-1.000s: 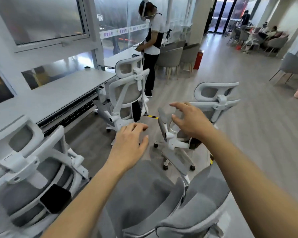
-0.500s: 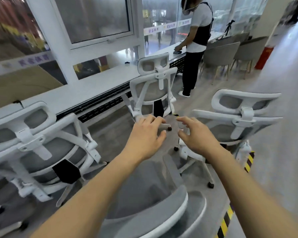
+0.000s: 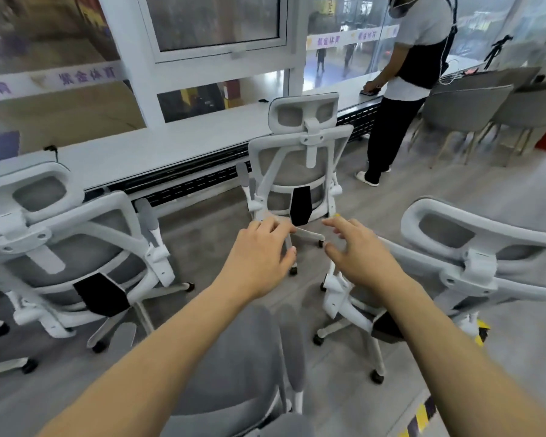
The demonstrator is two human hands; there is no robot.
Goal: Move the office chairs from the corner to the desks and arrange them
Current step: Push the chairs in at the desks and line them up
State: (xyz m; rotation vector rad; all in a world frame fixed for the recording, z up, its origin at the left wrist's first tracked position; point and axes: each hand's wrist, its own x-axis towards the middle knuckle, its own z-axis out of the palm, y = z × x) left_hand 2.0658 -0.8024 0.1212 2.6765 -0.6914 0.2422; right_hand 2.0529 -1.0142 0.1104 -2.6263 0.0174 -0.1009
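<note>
Along the window, long white worktop [image 3: 177,146]: one white-framed grey-mesh office chair [image 3: 300,171] drawn up to it; second chair [image 3: 60,247] close by, askew. Apparently unplaced: right-hand chair [image 3: 486,266], nearest grey chair [image 3: 249,373]. Above it, left hand [image 3: 259,257] and right hand [image 3: 360,257], fingers loosely spread, holding nothing.

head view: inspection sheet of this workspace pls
surface: long white desk along the windows.
job's things: middle chair faces the desk; left chair and right chair either side; near chair under the arms.
clutter: small dark item on the desk, unclear.
grippers: left hand and right hand open, holding nothing.
cables: dark lead at the desk's left end, unclear.
surroundings: second person standing at the desk, grey shell chairs, striped floor tape.
</note>
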